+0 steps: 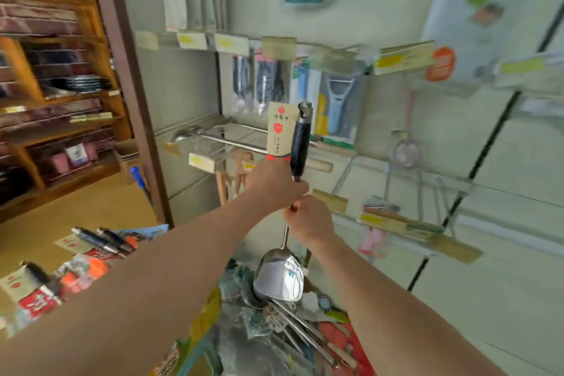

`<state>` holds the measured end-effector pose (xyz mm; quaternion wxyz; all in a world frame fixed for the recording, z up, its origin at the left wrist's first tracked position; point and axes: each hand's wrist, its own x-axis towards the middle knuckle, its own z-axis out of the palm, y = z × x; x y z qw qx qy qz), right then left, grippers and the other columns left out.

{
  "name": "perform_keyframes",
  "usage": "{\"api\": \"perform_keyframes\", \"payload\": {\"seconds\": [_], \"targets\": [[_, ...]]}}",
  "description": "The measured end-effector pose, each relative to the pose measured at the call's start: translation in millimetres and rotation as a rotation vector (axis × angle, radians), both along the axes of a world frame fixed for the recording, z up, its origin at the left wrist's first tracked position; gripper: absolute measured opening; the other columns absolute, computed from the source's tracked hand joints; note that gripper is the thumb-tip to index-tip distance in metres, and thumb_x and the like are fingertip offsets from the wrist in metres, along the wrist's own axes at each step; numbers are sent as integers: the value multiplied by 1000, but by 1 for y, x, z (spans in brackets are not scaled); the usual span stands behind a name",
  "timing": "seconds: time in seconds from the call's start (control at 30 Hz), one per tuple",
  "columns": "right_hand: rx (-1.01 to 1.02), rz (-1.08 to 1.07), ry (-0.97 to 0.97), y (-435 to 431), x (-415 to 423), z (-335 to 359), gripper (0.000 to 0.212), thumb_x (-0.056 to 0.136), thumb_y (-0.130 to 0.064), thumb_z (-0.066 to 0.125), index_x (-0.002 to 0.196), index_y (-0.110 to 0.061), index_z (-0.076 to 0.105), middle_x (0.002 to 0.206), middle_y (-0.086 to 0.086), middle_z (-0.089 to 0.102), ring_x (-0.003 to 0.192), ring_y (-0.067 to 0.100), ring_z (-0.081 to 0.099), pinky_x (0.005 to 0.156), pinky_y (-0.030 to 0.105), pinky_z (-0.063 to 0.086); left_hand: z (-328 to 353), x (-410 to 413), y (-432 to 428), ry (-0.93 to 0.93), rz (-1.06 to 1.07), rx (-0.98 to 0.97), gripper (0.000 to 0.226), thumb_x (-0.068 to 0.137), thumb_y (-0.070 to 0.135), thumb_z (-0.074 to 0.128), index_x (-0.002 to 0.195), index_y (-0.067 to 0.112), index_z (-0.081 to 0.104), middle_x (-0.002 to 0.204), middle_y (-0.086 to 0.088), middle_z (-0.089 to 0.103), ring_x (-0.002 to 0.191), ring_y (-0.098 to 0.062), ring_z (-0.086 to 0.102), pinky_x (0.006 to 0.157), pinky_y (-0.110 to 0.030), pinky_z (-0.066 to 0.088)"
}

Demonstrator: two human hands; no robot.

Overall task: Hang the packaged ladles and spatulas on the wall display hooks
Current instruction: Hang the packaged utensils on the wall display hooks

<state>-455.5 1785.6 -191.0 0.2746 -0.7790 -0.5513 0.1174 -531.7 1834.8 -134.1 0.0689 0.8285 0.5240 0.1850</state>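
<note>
I hold a packaged steel spatula (280,276) upright in front of the wall display, blade down and dark handle (300,143) up, with a beige and red card label (279,131) beside the handle. My left hand (274,183) grips the shaft just under the handle and label. My right hand (308,220) pinches the thin shaft right below it. The hang loop at the handle's top sits near a wall hook (244,127) that carries a hanging ladle. More packaged utensils (103,239) lie on the table at lower left.
Peelers (335,107) and other packaged tools hang on upper hooks. Strainers (406,152) hang to the right. A pile of utensils (299,330) lies below my arms. Wooden shelves (55,94) stand at left behind a brown post (134,101).
</note>
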Motion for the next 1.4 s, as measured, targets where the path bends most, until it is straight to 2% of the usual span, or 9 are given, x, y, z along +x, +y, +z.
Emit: {"api": "perform_keyframes", "payload": {"seconds": [0.13, 0.33, 0.43, 0.57, 0.73, 0.9, 1.03, 1.23, 1.4], "targets": [[22, -84, 3, -45, 39, 0, 28, 94, -23, 48, 93, -2, 66, 101, 16, 67, 99, 32, 61, 76, 33, 45, 3, 45, -46, 26, -72, 15, 28, 82, 41, 57, 87, 14, 57, 73, -1, 50, 81, -26, 56, 62, -28, 38], [26, -152, -25, -109, 92, 3, 27, 95, -23, 44, 95, -5, 65, 101, 13, 68, 100, 30, 61, 84, 35, 45, 9, 100, -108, 10, -160, 6, 26, 84, 40, 55, 77, 15, 51, 75, -3, 52, 76, -24, 56, 66, -29, 46], [24, -181, 6, -136, 114, 2, 23, 94, -23, 42, 87, -11, 62, 96, 9, 70, 96, 26, 65, 74, 31, 48, 12, 127, -136, 17, -196, 15, 29, 86, 41, 54, 72, 16, 47, 68, 1, 47, 74, -23, 55, 63, -28, 43], [11, -207, 6, -175, 143, 4, 22, 95, -23, 40, 85, -20, 60, 105, 4, 69, 103, 25, 63, 83, 32, 51, 9, 164, -164, 2, -252, -2, 26, 83, 41, 54, 86, 16, 57, 77, -1, 54, 81, -24, 60, 66, -28, 47], [13, -276, -84, -209, 178, -2, 27, 98, -21, 35, 109, -12, 59, 111, 8, 65, 104, 26, 61, 75, 30, 43, 5, 202, -195, 11, -317, -36, 20, 81, 37, 56, 80, 17, 54, 75, 1, 54, 76, -22, 56, 64, -27, 44], [-22, -334, -54, -229, 205, -10, 27, 97, -23, 35, 103, -14, 59, 110, 6, 66, 104, 25, 61, 80, 29, 45, 1, 232, -211, 28, -372, -61, 21, 81, 37, 55, 78, 17, 51, 78, 0, 56, 82, -23, 61, 67, -27, 44], [-52, -379, -50, -235, 229, -9, 27, 97, -23, 36, 106, -13, 59, 112, 7, 65, 107, 26, 59, 83, 29, 45, 0, 261, -214, 34, -427, -90, 26, 82, 36, 53, 66, 18, 43, 66, 3, 47, 72, -21, 54, 61, -26, 43], [-71, -415, -44, -235, 265, -7, 27, 95, -21, 37, 107, -10, 59, 112, 8, 65, 107, 26, 60, 83, 30, 45, -4, 302, -208, 16, -482, -110, 20, 82, 36, 53, 76, 17, 48, 71, 3, 50, 72, -19, 54, 58, -24, 39], [-98, -404, -54, -226, 286, -6, 10, 95, -22, 37, 89, -19, 44, 110, 7, 65, 104, 25, 60, 80, 29, 45, -5, 321, -199, -7, -484, -111, 17, 83, 34, 52, 81, 17, 49, 71, 3, 50, 71, -19, 53, 60, -25, 40]]}}
